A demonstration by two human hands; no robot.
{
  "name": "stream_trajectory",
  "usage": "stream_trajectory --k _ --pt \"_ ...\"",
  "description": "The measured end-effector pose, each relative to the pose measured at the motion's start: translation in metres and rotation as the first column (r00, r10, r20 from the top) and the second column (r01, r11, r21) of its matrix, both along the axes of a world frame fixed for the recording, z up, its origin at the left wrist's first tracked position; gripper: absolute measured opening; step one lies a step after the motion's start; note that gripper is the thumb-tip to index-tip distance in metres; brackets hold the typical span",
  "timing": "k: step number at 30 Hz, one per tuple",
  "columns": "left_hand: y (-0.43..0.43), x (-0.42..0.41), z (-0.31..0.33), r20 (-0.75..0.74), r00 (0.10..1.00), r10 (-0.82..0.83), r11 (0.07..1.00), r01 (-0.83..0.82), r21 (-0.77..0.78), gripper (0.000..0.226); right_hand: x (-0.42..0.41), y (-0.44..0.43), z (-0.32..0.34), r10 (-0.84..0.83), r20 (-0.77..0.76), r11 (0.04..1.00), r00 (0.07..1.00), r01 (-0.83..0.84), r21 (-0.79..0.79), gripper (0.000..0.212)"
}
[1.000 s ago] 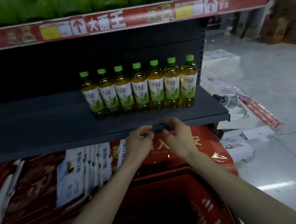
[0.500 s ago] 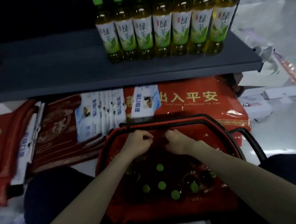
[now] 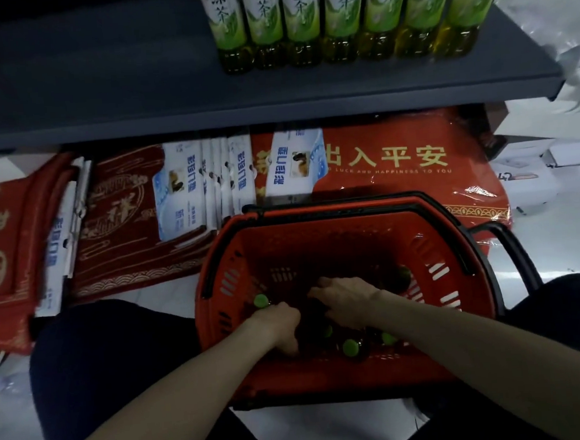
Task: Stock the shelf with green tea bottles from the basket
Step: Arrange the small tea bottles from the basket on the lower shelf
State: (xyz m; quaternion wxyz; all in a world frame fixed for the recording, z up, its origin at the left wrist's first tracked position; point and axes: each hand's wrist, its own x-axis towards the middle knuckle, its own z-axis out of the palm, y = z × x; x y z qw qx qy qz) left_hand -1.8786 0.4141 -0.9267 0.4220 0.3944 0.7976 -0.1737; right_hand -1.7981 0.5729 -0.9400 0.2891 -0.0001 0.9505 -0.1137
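A red basket (image 3: 250, 257) stands on the floor between my knees and holds several green tea bottles (image 3: 350, 347), seen mostly as green caps in the dark. Both my hands are down inside it. My left hand (image 3: 277, 327) is curled round the top of one bottle near the left wall. My right hand (image 3: 347, 301) curls over another bottle in the middle, which it mostly hides. Above, a row of several green tea bottles (image 3: 336, 17) stands upright at the right end of the dark grey shelf (image 3: 135, 86).
The left part of the grey shelf is bare. Under it lie red doormats (image 3: 397, 157) and several white-and-blue packs (image 3: 183, 193). A black handle (image 3: 517, 248) juts from the basket's right side. Boxes and plastic lie on the floor (image 3: 552, 167) at the right.
My view dropped from the shelf to the basket. Both hands went from the shelf's front edge down past the basket rim and now sit among the bottles inside.
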Motion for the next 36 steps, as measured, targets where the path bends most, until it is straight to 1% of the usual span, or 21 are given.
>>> stream_trajectory --k 2,3,6,9,12,14,16,18,20,25,29,32,36 --pt "-0.004 0.004 -0.004 -0.053 0.998 -0.027 0.996 0.031 0.081 0.031 0.002 -0.004 -0.008 0.015 -0.053 0.999 0.999 -0.013 0.029 0.055" --pt "-0.005 0.005 -0.005 -0.072 0.997 -0.033 0.992 0.041 0.117 0.029 0.002 -0.004 -0.011 0.019 -0.080 0.999 0.997 -0.016 0.036 0.055" --pt "-0.008 0.003 -0.004 -0.103 0.993 -0.050 0.984 0.067 0.168 0.026 0.004 -0.002 -0.018 0.027 -0.124 0.998 0.992 -0.021 0.054 0.053" --pt "-0.008 0.003 -0.004 -0.122 0.991 -0.056 0.975 0.080 0.205 0.024 0.006 -0.001 -0.022 0.037 -0.191 0.997 0.981 -0.024 0.069 0.047" --pt "-0.009 0.002 -0.004 -0.102 0.994 -0.034 0.975 0.056 0.213 0.033 0.008 -0.001 -0.022 0.044 -0.229 0.996 0.972 -0.024 0.088 0.046" --pt "-0.009 -0.002 -0.002 -0.103 0.995 -0.018 0.977 0.039 0.210 0.035 0.009 0.001 -0.020 0.026 -0.238 0.995 0.971 -0.002 0.098 0.046" --pt "-0.010 -0.008 0.003 -0.098 0.995 0.008 0.978 0.013 0.210 0.031 0.007 0.004 -0.016 -0.015 -0.239 0.995 0.971 0.038 0.095 0.045" --pt "-0.010 -0.016 0.008 -0.043 0.996 0.077 0.973 -0.066 0.221 0.028 0.002 0.007 -0.007 -0.055 -0.229 0.994 0.972 0.074 0.077 0.043" --pt "-0.009 -0.025 0.018 -0.006 0.992 0.124 0.963 -0.119 0.242 0.028 -0.007 0.011 0.009 -0.056 -0.226 0.994 0.972 0.076 0.080 0.040" --pt "-0.001 -0.043 0.054 -0.011 0.989 0.150 0.938 -0.139 0.319 0.020 -0.025 0.029 0.048 -0.067 -0.248 0.987 0.966 0.101 0.127 0.042" --pt "0.001 -0.055 0.085 -0.054 0.983 0.175 0.901 -0.138 0.411 0.028 -0.030 0.041 0.078 -0.168 -0.271 0.981 0.948 0.187 0.048 0.039" --pt "0.003 -0.061 0.114 -0.086 0.984 0.155 0.893 -0.102 0.439 0.025 -0.033 0.049 0.099 -0.238 -0.270 0.971 0.933 0.238 -0.031 0.037" --pt "0.001 -0.070 0.151 -0.109 0.984 0.139 0.868 -0.069 0.492 0.018 -0.038 0.061 0.122 -0.346 -0.290 0.936 0.892 0.307 -0.171 0.025"
